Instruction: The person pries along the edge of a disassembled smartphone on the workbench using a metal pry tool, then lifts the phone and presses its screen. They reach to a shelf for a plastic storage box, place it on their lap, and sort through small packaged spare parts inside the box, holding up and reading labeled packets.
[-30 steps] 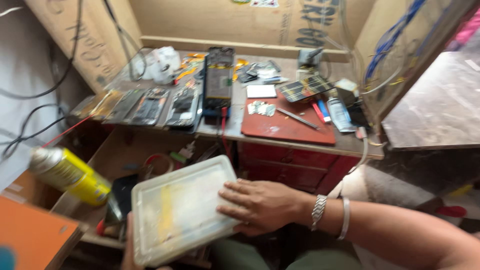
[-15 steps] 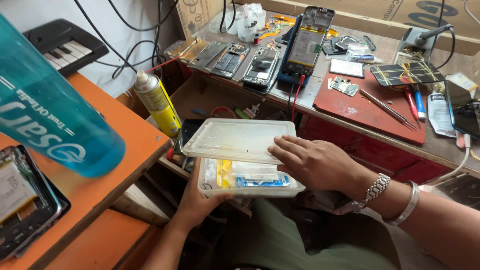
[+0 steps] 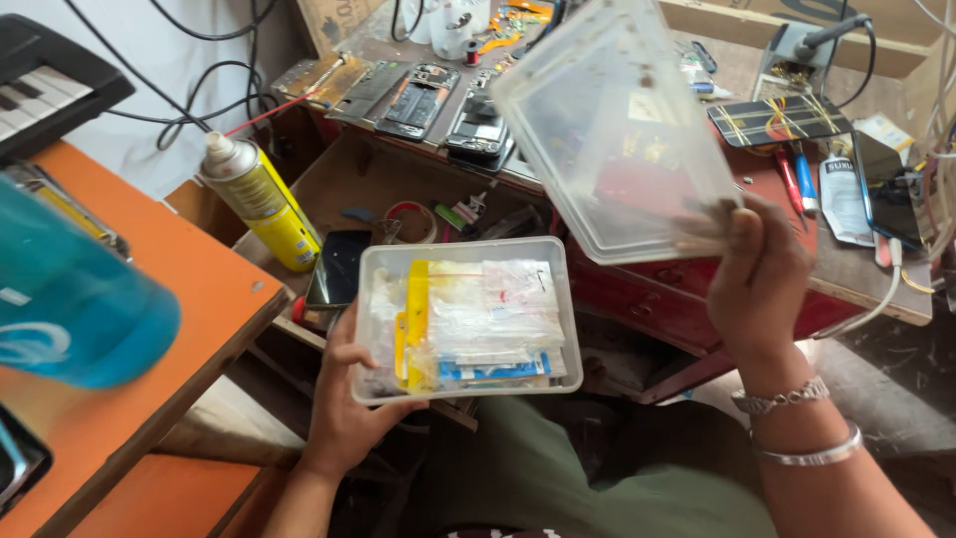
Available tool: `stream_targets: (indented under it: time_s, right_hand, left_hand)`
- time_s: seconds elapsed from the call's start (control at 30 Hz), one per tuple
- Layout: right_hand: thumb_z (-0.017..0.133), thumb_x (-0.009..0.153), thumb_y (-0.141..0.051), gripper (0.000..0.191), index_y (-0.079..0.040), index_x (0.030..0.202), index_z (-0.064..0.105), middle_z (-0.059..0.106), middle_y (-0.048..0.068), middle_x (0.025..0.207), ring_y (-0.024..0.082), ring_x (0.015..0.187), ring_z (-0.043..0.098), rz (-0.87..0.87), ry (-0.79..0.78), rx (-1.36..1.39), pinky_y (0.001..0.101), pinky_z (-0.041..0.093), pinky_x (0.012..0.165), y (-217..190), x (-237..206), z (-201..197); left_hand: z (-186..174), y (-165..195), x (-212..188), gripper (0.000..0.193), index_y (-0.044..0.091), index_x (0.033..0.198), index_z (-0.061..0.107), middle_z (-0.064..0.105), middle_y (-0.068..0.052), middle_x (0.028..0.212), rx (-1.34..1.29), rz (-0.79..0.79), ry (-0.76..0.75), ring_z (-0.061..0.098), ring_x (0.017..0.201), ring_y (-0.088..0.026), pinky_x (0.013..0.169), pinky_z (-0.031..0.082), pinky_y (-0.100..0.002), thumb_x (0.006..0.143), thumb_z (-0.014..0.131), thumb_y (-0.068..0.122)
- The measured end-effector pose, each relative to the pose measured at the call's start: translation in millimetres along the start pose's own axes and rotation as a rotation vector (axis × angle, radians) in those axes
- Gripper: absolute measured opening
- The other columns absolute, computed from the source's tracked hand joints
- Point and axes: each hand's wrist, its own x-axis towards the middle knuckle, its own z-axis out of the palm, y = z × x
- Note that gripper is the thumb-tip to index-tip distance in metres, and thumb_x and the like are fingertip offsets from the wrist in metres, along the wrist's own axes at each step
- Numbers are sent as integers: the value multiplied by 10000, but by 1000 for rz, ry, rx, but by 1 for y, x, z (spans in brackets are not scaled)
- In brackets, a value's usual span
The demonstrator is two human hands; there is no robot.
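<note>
- The left hand [image 3: 344, 413] cupped the clear plastic box [image 3: 468, 317] from below over the lap, thumb up along the box's left wall, fingers pressed under its near left corner.
- The box sat open and level, filled with small clear packets [image 3: 493, 309] and a yellow strip [image 3: 415, 319], its right side unsupported in free air above the green trousers [image 3: 558, 478].
- An orange side bench [image 3: 169, 329] ran close along the box's left; a blue bottle [image 3: 70, 319] stood blurred at that bench's near edge.
- The right hand [image 3: 759, 289] pinched the near corner of the clear lid [image 3: 617, 130], thumb on top and fingers behind, holding it tilted up, above and to the right of the box, apart from it.
- A yellow spray can [image 3: 257, 204] leaned just beyond the box's far left corner, near a dark phone [image 3: 339, 267].
- Beyond the lid, the cluttered bench [image 3: 866, 269] carried opened phones [image 3: 418, 100] along its far left edge and a red mat [image 3: 787, 189] towards its right.
</note>
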Motion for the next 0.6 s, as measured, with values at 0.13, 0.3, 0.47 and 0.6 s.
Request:
stream_targets:
  time_s: [0.13,0.3,0.47,0.6]
  right_hand:
    - [419,1251,-205,311,36,1214,612,735,136,996,209,889,734,98,-36,113,299,570,812,10,-24,-17]
    - [395,1163,-233,327,11,1221,606,765,99,935,169,805,765,325,-267,307,281,614,750,13,-43,-19]
    - [429,1105,-278,386,-1,1231,667,771,143,925,190,741,736,610,-563,592,327,602,704,29,-54,16]
    - [457,1101,-250,394,29,1224,706,746,149,1161,145,1056,663,505,-721,628,316,519,954,39,-61,74]
  left_hand:
    - [-2,16,-2,641,153,1090,385,343,-247,1612,-104,9,18,425,1492,-372,1157,489,-462,721,910,163]
    - [-6,32,3,651,156,1110,380,340,-265,1590,-153,49,38,449,1473,-374,1152,492,-472,731,909,139]
    - [-11,42,9,679,165,1125,367,334,-273,1581,-81,103,20,469,1460,-384,1154,489,-470,724,915,161]
    - [-9,41,11,650,170,1139,378,340,-277,1604,-146,109,7,461,1465,-390,1176,455,-458,742,891,137]
